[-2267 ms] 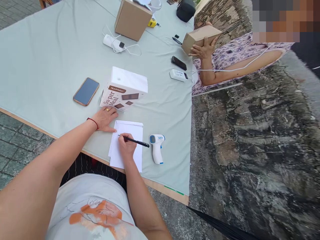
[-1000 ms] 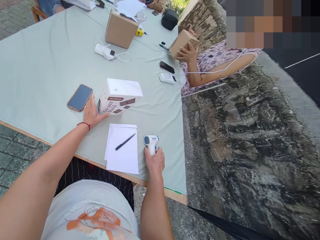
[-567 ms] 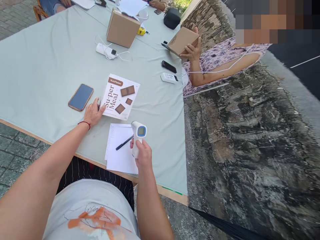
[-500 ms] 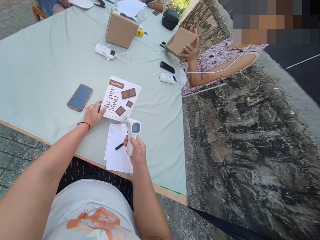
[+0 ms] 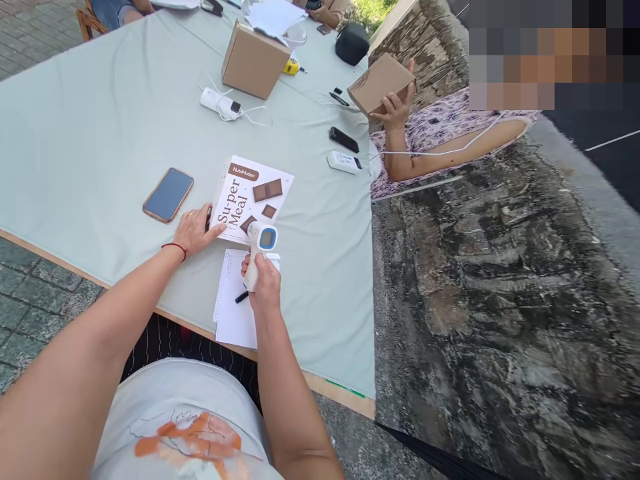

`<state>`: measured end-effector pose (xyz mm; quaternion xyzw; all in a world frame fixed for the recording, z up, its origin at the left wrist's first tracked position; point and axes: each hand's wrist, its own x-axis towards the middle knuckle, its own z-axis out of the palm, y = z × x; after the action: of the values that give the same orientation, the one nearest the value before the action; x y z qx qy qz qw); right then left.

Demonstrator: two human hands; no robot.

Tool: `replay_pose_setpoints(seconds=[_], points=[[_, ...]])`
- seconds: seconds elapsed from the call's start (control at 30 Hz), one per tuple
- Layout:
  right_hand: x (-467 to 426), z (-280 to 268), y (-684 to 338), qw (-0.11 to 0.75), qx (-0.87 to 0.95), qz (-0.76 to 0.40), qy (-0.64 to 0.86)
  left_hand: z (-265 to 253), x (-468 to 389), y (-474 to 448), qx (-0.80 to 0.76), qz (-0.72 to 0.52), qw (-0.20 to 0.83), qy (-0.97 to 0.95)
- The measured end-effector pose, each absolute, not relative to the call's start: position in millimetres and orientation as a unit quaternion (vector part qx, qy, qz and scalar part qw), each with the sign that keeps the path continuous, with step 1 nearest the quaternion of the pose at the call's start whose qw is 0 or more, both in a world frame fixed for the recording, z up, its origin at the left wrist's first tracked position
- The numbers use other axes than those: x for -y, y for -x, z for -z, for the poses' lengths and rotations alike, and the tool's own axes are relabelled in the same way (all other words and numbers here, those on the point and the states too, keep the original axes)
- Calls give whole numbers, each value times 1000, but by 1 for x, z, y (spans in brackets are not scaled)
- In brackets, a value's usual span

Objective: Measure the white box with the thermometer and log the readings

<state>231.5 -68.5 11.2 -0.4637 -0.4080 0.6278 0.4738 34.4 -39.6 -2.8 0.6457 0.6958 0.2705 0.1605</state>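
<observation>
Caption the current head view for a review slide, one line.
Left hand holding a tilted Su-per Meal box, right hand holding a white thermometer gun before its printed face.

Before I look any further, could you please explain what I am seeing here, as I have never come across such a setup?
There is no machine here: a person works with two bare hands, and the view comes from one camera worn on that person's head, looking forward and down.

The left hand grips the left side of a white Su-per Meal box, its printed front facing the camera. The right hand holds a white handheld thermometer with its small screen towards us.

On the cloth-covered table lie a phone, some paper with a pen partly hidden on it, and, farther off, a large cardboard box.

At the right, another person's hand holds a smaller carton.
</observation>
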Motion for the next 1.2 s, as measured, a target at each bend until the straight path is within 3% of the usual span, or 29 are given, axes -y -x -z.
replay_pose_setpoints(seconds=[0.73, 1.2], points=[[75, -13, -225, 473, 404, -640, 451, 1, 40, -32, -685, -288, 168, -648], [121, -37, -288, 541, 419, -507, 525, 27, 29, -24, -706, -343, 128, -607]])
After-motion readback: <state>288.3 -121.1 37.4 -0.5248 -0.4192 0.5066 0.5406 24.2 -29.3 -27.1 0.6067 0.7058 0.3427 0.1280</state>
